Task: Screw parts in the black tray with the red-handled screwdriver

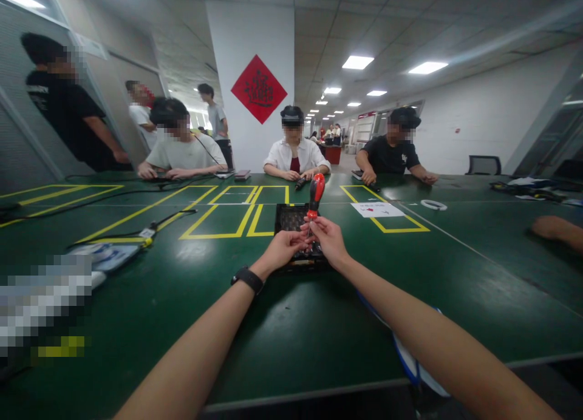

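A screwdriver (pixel 316 196) with a red and black handle stands nearly upright in front of me, handle up. My right hand (pixel 331 241) is closed, its fingers pinching the screwdriver's shaft just below the handle. Beside it my left hand (pixel 286 249), a black band on the wrist, has its fingers pinched together near the lower end of the shaft. What lies between those fingertips is too small to make out. Under both hands sits an open black case (pixel 285 216) with a dark, compartmented inside; the hands partly cover its contents.
Yellow tape outlines mark the green table (pixel 282 335). A white paper sheet (pixel 377 210) and a white tape roll (pixel 433 205) lie to the right. Left are a bagged item (pixel 109 254) and black cables (pixel 177 215). Several people sit across, and a hand (pixel 553 227) rests at far right.
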The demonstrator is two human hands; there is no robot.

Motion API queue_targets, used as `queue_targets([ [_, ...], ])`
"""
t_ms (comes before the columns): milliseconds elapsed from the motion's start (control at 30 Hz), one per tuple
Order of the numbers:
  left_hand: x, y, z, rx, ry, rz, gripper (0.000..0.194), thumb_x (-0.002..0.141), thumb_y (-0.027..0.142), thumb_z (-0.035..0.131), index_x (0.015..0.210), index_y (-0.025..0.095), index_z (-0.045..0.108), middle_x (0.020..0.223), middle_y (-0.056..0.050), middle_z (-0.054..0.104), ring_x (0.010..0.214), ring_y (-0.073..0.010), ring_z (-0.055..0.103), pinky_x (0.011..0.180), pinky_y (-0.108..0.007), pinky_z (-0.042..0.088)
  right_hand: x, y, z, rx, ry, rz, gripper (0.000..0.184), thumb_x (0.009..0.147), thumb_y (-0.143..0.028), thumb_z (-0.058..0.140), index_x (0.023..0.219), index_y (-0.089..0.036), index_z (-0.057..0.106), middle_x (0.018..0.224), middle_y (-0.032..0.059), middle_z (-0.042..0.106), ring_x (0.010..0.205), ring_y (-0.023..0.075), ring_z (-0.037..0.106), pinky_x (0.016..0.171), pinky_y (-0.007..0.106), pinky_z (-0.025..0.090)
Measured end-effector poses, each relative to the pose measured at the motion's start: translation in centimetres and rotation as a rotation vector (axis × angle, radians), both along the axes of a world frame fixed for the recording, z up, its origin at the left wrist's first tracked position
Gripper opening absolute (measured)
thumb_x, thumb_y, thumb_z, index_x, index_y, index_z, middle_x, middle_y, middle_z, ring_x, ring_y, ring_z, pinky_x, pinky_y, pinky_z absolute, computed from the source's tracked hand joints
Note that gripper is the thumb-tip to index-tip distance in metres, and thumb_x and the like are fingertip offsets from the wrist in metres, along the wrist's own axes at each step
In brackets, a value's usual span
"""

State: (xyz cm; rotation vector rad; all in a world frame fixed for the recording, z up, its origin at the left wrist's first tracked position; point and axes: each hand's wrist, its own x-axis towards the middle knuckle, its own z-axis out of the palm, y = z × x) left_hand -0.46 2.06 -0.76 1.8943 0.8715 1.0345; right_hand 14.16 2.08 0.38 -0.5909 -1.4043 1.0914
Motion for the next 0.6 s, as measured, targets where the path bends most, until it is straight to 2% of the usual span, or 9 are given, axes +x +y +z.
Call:
queue_targets([
  [133, 0.15, -0.12, 0.11, -0.026, -0.072, 0.035, 0.026, 0.066, 0.03, 0.064, 0.082, 0.01, 0.062, 0.079, -0.007, 0.066, 0.071, -0.0152, 0.061, 0.071, -0.028, 0.046, -0.01, 0.2, -0.12, 0.015, 0.013, -0.042, 0.031, 0.072, -0.04, 0.057, 0.09, -0.015, 0.057, 0.08, 0.0052, 0.063, 0.067, 0.0127, 0.06, 0.054, 0.024, 0.051],
  [333, -0.01, -0.3, 0.21, 0.087, 0.06, 0.133, 0.026, 0.065, 0.034, 0.064, 0.076, 0.011, 0.065, 0.072, -0.005, 0.066, 0.06, -0.0119, 0.057, 0.058, -0.022, 0.043, -0.08, 0.01, 0.02, 0.042, 0.019, -0.098, 0.028, 0.067, -0.038, 0.063, 0.082, -0.016, 0.053, 0.074, 0.0025, 0.063, 0.064, 0.0125, 0.06, 0.052, 0.023, 0.049],
  [600, -0.06, -0.09, 0.01, 0.143, 0.084, 0.072, 0.029, 0.072, 0.036, 0.056, 0.074, 0.009, 0.066, 0.07, -0.003, 0.064, 0.064, -0.0132, 0.056, 0.063, -0.022, 0.042, 0.04, -0.34, 0.23, 0.033, -0.015, -0.006, 0.035, 0.074, -0.043, 0.054, 0.095, -0.015, 0.059, 0.081, 0.0061, 0.064, 0.065, 0.0123, 0.059, 0.052, 0.024, 0.05],
])
